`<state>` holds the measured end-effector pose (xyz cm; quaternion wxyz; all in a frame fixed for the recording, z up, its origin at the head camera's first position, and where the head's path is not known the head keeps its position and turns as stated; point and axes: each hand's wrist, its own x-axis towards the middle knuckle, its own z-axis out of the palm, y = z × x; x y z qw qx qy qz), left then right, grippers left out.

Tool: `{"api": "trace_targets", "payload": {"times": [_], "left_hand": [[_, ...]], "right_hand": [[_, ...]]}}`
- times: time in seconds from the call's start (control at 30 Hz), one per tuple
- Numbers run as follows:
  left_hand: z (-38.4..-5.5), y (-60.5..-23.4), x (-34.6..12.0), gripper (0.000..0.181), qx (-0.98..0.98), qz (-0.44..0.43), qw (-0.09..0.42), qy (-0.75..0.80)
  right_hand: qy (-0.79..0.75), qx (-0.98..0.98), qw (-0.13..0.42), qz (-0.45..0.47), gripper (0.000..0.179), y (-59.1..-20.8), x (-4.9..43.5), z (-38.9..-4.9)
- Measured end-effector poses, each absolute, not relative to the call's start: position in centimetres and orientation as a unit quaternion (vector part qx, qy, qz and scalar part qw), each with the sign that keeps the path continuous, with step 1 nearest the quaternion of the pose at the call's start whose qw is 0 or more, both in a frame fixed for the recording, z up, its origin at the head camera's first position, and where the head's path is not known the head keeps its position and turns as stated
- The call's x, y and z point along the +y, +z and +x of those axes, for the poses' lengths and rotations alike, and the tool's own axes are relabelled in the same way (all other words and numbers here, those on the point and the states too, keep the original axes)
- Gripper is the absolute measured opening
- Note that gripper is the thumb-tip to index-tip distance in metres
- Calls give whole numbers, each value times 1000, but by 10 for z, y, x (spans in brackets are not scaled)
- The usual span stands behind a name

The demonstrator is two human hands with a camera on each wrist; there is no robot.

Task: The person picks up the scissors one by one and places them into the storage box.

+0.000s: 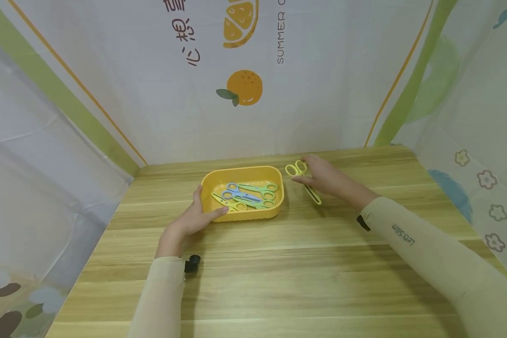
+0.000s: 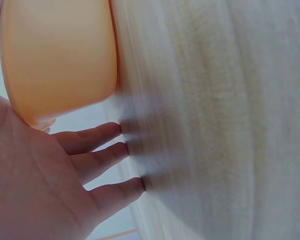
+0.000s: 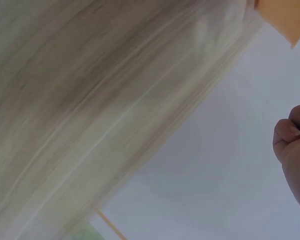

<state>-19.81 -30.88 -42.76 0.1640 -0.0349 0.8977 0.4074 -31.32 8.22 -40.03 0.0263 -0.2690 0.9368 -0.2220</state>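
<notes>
At the far side of the table, my left hand grips the left end of a yellow plastic box, thumb over its front rim. In the left wrist view, three fingers stretch past the box down to the tabletop. Inside lie blue scissors, two green-handled pairs and yellow scissors, partly overlapping. To the right of the box, my right hand holds another pair of yellow scissors above the table, handles toward the box and blades slanting toward the near right. The hand hides their middle.
The wood-grain table stretches toward me. A white curtain printed with oranges hangs right behind its back edge, and more printed sheets stand at both sides. Each wrist carries a small black device.
</notes>
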Motion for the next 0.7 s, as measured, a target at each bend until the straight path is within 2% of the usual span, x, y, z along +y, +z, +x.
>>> {"api": "trace_targets", "payload": {"times": [0.7], "left_hand": [[-198, -428, -309, 134, 899, -34, 160, 406]], "right_hand": [[-210, 936, 25, -282, 82, -381, 80, -307]]}}
